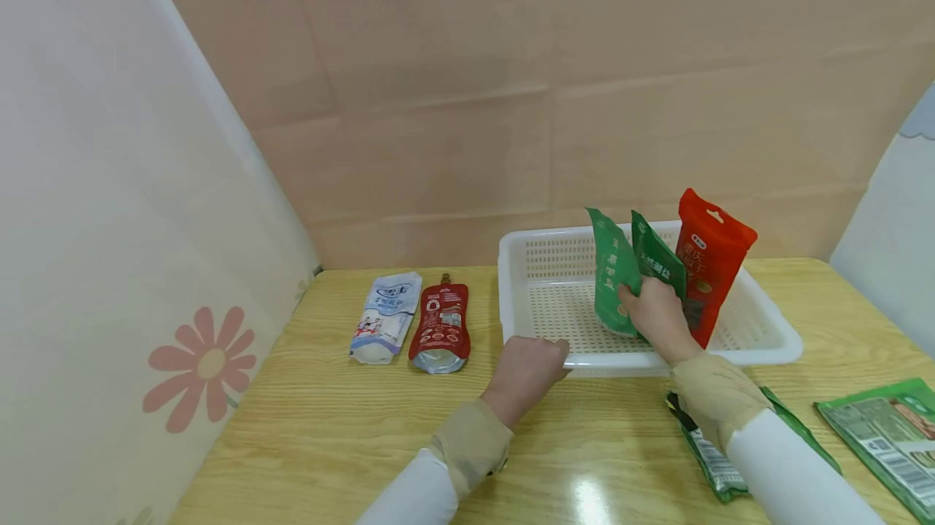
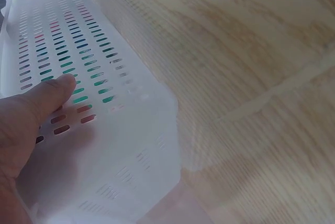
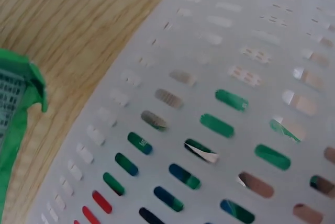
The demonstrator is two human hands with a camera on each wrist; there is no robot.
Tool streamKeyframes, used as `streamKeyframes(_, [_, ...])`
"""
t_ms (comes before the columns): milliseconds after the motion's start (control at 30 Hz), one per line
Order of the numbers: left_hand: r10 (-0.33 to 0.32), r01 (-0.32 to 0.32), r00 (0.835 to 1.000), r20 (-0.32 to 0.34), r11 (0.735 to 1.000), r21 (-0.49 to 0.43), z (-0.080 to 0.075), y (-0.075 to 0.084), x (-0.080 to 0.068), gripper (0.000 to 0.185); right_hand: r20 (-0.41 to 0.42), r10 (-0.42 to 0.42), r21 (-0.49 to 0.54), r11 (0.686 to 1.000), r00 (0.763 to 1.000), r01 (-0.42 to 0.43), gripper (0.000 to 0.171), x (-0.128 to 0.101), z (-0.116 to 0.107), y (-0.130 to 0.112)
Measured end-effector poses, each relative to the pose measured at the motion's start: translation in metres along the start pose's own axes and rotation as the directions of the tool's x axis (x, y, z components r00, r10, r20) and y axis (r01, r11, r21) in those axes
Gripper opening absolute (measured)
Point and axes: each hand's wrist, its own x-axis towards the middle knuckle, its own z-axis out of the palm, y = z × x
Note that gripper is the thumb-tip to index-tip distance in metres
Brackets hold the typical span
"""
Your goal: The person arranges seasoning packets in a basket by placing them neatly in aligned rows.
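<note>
A white plastic basket [image 1: 514,290] with slotted walls stands toward the back of the table. My left hand [image 1: 527,371] grips its front rim near the left corner; the left wrist view shows the thumb [image 2: 49,96] against the slotted wall. Inside the basket, my right hand [image 1: 660,318] pinches a light green salt packet [image 1: 612,265], which stands upright. Just behind that hand leans a darker green packet [image 1: 657,256]. To its right a red snack bag [image 1: 716,257] stands tilted. In the right wrist view the basket wall [image 3: 172,41] hides the right hand's fingers for the most part.
Left of the basket lie a white-and-blue pouch [image 1: 387,316] and a red spouted pouch [image 1: 441,326]. A green packet [image 1: 716,460] lies partly under my right forearm. Another green-edged packet [image 1: 887,436] is at the right table edge. A wall stands behind.
</note>
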Motion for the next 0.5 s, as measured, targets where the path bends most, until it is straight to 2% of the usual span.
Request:
streamKeyframes(200, [0.005,-0.004,0.999,-0.052,1.0,0.018,0.0008,-0.0003,-0.0009,0.023,0.045,0.003,-0.006,1.0,0.999,-0.002,0.029,0.0042,0.0015,0.0017])
streamKeyframes(367, [0.007,-0.006,0.999,-0.051,1.0,0.013,0.001,-0.0009,-0.0005,0.024,0.113,0.006,-0.02,1.0,0.994,-0.004,0.03,0.007,0.0036,0.002])
streamKeyframes(500, [0.008,-0.008,0.999,-0.049,1.0,0.012,0.0011,-0.0008,-0.0005,0.023,0.131,0.014,-0.023,1.0,0.991,-0.011,0.03,0.0077,0.0025,0.0024])
